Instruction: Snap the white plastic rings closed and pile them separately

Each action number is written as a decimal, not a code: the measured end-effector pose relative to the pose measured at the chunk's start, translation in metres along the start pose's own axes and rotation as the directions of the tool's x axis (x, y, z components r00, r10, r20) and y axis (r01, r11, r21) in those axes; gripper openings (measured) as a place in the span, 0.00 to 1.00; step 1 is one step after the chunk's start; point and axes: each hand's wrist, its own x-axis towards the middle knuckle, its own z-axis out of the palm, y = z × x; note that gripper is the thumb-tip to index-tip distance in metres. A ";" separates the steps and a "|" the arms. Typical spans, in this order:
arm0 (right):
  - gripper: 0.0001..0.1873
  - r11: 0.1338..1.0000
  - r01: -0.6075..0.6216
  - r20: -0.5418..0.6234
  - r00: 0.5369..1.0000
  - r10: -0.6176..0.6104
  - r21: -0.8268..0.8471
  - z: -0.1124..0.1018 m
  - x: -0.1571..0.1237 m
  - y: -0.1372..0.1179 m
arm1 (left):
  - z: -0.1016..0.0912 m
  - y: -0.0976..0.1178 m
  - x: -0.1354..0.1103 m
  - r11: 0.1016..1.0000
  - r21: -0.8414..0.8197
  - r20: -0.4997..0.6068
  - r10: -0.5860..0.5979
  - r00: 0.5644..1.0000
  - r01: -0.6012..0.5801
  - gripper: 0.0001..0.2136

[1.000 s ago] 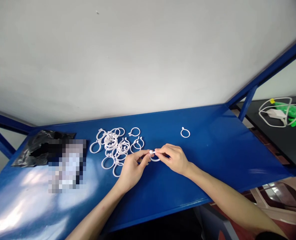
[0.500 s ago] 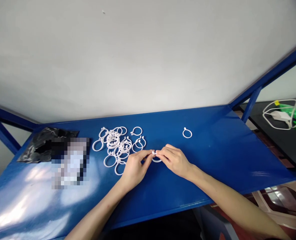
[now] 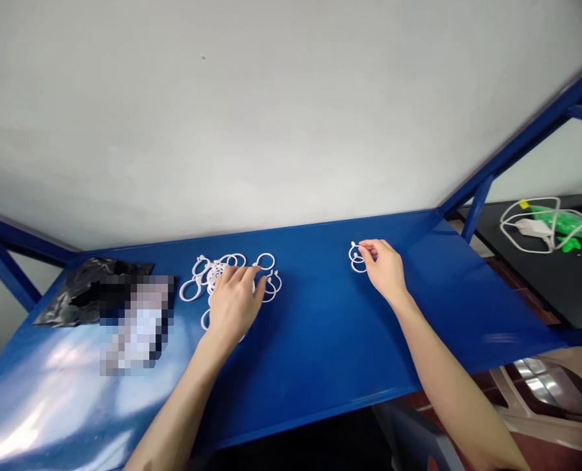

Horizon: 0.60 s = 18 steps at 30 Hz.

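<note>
My right hand (image 3: 383,269) is at the right of the blue table, with thumb and fingertips pinching a white plastic curtain ring (image 3: 350,252) by its edge. Just under it lies a second white ring (image 3: 357,271), partly overlapped in view and partly behind my fingers. Over a loose pile of several white rings (image 3: 182,297) hovers my left hand (image 3: 236,302), its fingers bent downward and the thumb held apart. It hides much of the pile, and whether its fingertips touch a ring cannot be made out. Small knobs show on the rings.
A black plastic bag (image 3: 82,288) and a blurred-out flat object (image 3: 143,320) lie on the table (image 3: 320,366) at left. Blue frame bars (image 3: 477,208) rise at the right side. Beyond them, a dark surface holds a white cable (image 3: 530,250) and green plastic (image 3: 558,219).
My hands have parted from the middle. The right carried a ring rightward to the lone ring; the left moved left over the pile. The view shifted slightly.
</note>
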 end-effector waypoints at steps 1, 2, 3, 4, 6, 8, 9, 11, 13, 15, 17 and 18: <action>0.12 0.999 -0.039 0.020 0.999 0.039 0.025 0.001 0.001 0.003 | 0.000 -0.002 0.002 0.999 0.041 0.008 0.005 1.000 -0.005 0.13; 0.11 0.997 -0.065 0.037 0.997 0.064 0.032 0.002 0.002 0.006 | 0.000 -0.003 0.004 0.996 0.084 0.017 0.013 1.000 -0.015 0.14; 0.11 0.997 -0.076 0.048 0.996 0.075 0.018 0.004 0.002 0.008 | 0.000 -0.003 0.007 0.992 0.126 0.032 0.025 0.999 -0.028 0.14; 0.11 0.997 -0.074 0.051 0.996 0.074 -0.011 0.005 0.002 0.010 | 0.000 -0.004 0.010 0.985 0.165 0.051 0.036 0.998 -0.044 0.14; 0.12 0.995 -0.052 0.029 0.998 0.054 -0.087 0.006 0.002 0.013 | 0.003 -0.006 0.017 0.971 0.229 0.096 0.047 0.994 -0.068 0.14; 0.13 0.990 -0.035 -0.018 0.999 0.033 -0.135 0.007 0.003 0.015 | 0.008 -0.009 0.024 0.959 0.272 0.137 0.047 0.989 -0.083 0.13; 0.14 0.989 -0.029 -0.040 0.999 0.024 -0.142 0.007 0.003 0.015 | 0.011 -0.010 0.027 0.954 0.287 0.155 0.049 0.987 -0.092 0.12; 0.14 0.991 -0.005 -0.071 0.997 -0.005 -0.134 0.007 0.002 0.010 | 0.018 -0.014 0.031 0.948 0.298 0.175 0.057 0.983 -0.108 0.11; 0.13 0.993 0.052 -0.072 0.996 -0.060 -0.107 0.008 -0.002 0.001 | 0.023 -0.017 0.034 0.952 0.285 0.173 0.067 0.983 -0.115 0.10; 0.12 0.989 0.136 -0.047 0.989 -0.139 -0.060 0.012 -0.008 -0.012 | 0.022 -0.016 0.035 0.962 0.251 0.145 0.071 0.987 -0.106 0.10; 0.11 0.974 0.225 0.002 0.974 -0.225 0.026 0.016 -0.017 -0.029 | 0.017 -0.011 0.034 0.978 0.183 0.098 0.085 0.992 -0.102 0.10; 0.11 0.960 0.263 0.036 0.963 -0.267 0.091 0.017 -0.022 -0.037 | 0.013 -0.006 0.032 0.986 0.120 0.075 0.108 0.991 -0.117 0.09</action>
